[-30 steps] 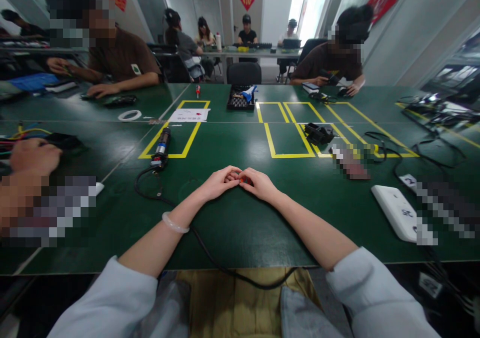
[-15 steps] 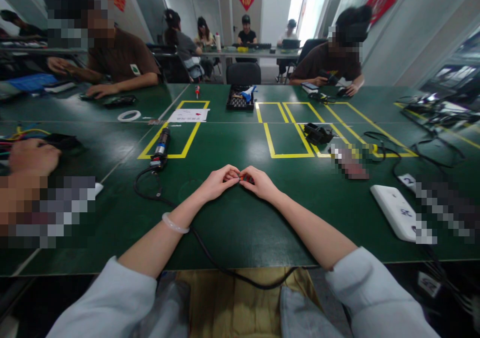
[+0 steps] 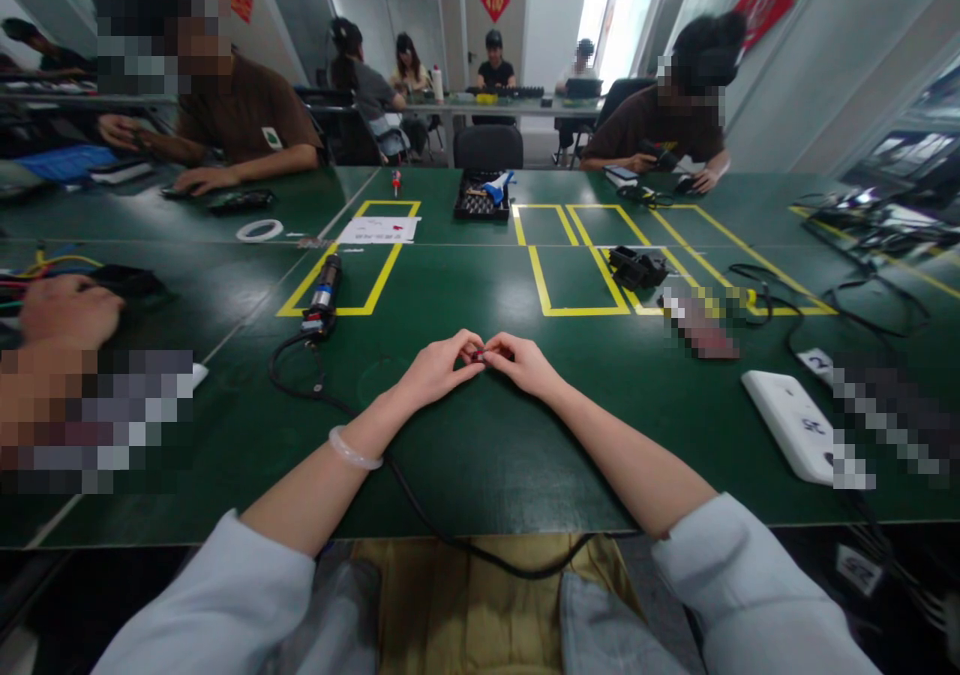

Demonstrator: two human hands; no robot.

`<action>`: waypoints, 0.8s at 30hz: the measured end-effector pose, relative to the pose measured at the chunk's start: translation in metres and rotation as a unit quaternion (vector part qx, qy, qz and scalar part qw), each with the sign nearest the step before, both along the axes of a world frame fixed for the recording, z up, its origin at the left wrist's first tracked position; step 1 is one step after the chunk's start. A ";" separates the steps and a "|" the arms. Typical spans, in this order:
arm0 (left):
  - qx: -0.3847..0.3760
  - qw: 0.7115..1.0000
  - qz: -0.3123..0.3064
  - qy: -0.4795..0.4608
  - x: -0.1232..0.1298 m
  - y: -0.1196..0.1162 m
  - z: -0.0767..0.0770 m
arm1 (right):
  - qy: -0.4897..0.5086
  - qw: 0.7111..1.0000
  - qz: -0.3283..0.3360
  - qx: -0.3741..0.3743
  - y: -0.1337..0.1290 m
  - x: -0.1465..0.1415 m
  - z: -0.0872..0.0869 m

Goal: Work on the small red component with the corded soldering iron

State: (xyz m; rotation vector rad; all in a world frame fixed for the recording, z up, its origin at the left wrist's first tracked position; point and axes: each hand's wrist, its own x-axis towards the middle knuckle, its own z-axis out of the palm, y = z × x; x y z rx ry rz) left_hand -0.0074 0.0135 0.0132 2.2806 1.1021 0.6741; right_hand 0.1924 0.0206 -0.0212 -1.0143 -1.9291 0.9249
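Observation:
My left hand (image 3: 441, 367) and my right hand (image 3: 523, 365) meet over the middle of the green table, fingertips together. Between them they pinch a small red piece (image 3: 478, 356), mostly covered by the fingers, too small to name more closely. Both hands are closed on it. Left of my left hand lies a black and silver cylindrical tool (image 3: 324, 295) that looks like an electric screwdriver. Its black cable (image 3: 424, 520) passes under my left wrist and hangs over the table's front edge.
Yellow tape rectangles (image 3: 585, 311) mark the table (image 3: 465, 475). A black tray (image 3: 480, 213) holds small parts and something blue. Black clamp-like parts (image 3: 637, 267) and a white power bank (image 3: 787, 425) are to the right. A co-worker's hand (image 3: 71, 310) is at the left.
My fingers have shifted slightly around the small piece. Its red part now shows at my left fingertips, and the orange-red bit seen in my right fingers is hidden. Nothing else on the table has moved.

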 end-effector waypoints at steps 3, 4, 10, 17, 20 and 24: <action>0.026 0.999 -0.001 0.029 0.000 0.000 -0.001 | -0.002 1.000 0.003 -0.009 0.000 0.000 0.001; 0.027 0.999 0.001 0.030 0.000 0.001 -0.002 | 0.000 1.000 0.005 -0.011 0.000 0.000 0.000; 0.005 1.000 0.016 0.012 -0.004 0.003 -0.004 | 0.054 0.998 0.032 -0.014 0.004 0.000 -0.007; 0.003 1.000 0.008 0.018 -0.003 0.002 -0.001 | 0.034 0.999 0.027 0.009 0.004 0.001 -0.008; 0.025 0.999 0.030 0.027 -0.010 0.007 0.005 | 0.028 0.999 0.019 0.005 0.003 0.001 -0.006; 0.113 0.982 0.143 0.048 -0.044 0.029 0.007 | 0.031 0.999 0.011 -0.007 0.002 0.001 -0.003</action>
